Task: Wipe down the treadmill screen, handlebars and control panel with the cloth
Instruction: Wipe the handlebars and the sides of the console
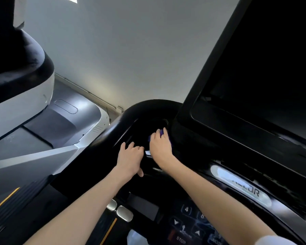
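I see both forearms uncovered, down to the left hand (131, 156) and the right hand (160, 145). On the right arm shows the edge of a plain white fabric sleeve (276, 240).

Neighbouring white-and-black treadmill (42, 96) stands before a plain pale wall (122, 41). A baseboard (88, 93) runs along the wall's foot, just behind that treadmill's grey motor cover (69, 112).
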`<state>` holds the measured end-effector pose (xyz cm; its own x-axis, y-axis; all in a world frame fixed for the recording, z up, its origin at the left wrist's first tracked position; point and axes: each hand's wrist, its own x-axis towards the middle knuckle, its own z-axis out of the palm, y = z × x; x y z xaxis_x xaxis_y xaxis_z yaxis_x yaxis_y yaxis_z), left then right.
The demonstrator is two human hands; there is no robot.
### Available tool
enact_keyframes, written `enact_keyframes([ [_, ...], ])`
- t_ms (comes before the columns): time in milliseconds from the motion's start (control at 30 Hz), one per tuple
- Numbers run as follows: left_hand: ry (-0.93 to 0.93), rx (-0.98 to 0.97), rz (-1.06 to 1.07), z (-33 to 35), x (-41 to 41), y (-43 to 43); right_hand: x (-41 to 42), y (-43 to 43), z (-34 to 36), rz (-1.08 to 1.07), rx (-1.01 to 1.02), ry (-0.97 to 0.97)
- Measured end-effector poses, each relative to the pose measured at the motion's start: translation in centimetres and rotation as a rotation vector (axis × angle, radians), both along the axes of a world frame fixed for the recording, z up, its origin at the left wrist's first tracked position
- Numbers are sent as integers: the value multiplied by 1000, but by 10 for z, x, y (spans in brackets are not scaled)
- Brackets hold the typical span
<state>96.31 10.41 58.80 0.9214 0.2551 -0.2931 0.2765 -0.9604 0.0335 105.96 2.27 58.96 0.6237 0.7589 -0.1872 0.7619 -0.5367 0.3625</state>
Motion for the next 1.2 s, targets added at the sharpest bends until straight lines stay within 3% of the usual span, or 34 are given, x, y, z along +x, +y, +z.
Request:
enact_keyframes([
  [67, 5, 11, -14, 1, -1, -1, 2, -29, 2, -35, 254, 202],
  [133, 24, 1, -25, 1, -2, -1, 12, -57, 7, -73, 376, 331],
  [233, 39, 29, -46, 1, 0, -7, 7, -82, 12, -151, 468, 342],
  [400, -33, 91, -84, 4, -3, -31, 5, -102, 18, -137, 447, 458],
  [500, -31, 66, -77, 10, -2, -37, 6, -109, 22, -280, 537, 405],
  [633, -62, 41, -65, 9, -8, -37, -19, -110, 15, -153, 505, 478],
  [700, -57, 27, -76, 8, -13, -34, -13, -121, 17, -325, 601, 464],
  [800, -46, 4, -89, 4, -21, -26, -14, -117, 13, -583, 623, 233],
  [1033, -31, -23, -33, 12, -10, -23, -49, -69, -5, -259, 522, 302],
  [1200, 4, -10, -46, 18, -9, -25, -16, -107, 0, -649, 658, 159],
])
